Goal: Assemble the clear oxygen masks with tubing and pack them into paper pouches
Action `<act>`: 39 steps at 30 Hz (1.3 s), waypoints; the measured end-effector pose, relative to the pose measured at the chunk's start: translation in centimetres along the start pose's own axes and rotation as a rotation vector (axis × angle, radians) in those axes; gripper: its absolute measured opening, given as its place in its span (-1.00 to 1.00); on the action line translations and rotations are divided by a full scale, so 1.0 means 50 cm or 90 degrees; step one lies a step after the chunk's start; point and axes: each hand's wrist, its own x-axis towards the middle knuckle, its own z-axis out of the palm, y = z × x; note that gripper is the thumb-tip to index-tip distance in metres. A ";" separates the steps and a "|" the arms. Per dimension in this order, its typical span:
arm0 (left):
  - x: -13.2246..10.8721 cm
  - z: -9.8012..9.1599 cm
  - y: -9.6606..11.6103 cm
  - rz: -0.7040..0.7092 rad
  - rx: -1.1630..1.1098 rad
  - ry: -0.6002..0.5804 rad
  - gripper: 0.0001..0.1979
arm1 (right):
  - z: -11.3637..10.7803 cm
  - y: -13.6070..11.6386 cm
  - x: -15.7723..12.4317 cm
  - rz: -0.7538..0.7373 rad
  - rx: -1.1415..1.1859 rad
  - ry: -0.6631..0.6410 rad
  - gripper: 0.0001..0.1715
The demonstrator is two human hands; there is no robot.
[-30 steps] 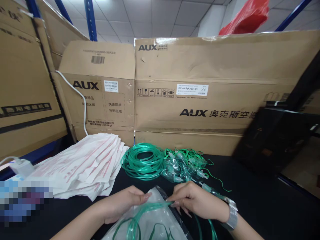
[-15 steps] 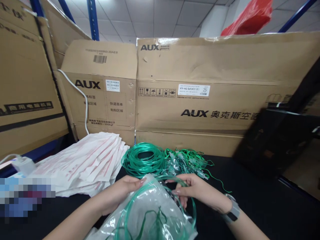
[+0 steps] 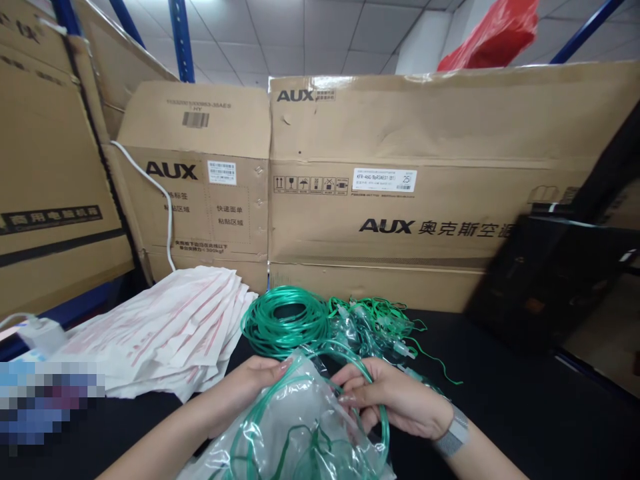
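Note:
A clear plastic bag (image 3: 310,400) is held up in front of me, with a green strap and loops of green tubing (image 3: 386,427) showing in and above it. My left hand (image 3: 250,387) is closed on the bag's upper left edge, thumb on top. On the other side my right hand (image 3: 385,400) has its fingers curled round the tubing at the bag's mouth; exactly what its fingertips pinch is partly hidden. Just behind the bag lies a large coil of green tubing (image 3: 260,333). Right of it are clear green plastic masks (image 3: 367,333) with green straps.
White paper-like packets (image 3: 175,320) are stacked at left, near a white plug (image 3: 45,333). AUX cardboard (image 3: 320,233) walls off the back of the black table (image 3: 500,400). A black box (image 3: 545,287) stands at right, and a white cable (image 3: 170,220) hangs at left.
My right hand has shifted slightly down along the tubing loop, which now sits higher over its fingers. The left hand keeps its hold on the bag. The camera view has turned slightly.

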 end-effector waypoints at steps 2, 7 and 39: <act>0.001 -0.002 0.001 0.002 0.005 0.003 -0.73 | 0.004 0.007 0.003 0.011 0.032 -0.024 -0.66; 0.002 -0.008 0.006 0.012 0.015 0.007 -0.73 | 0.014 0.004 0.006 -0.014 0.034 0.019 -0.64; 0.008 0.000 -0.003 0.039 0.085 0.012 -0.64 | -0.009 -0.025 -0.007 -0.210 -0.551 0.043 -0.64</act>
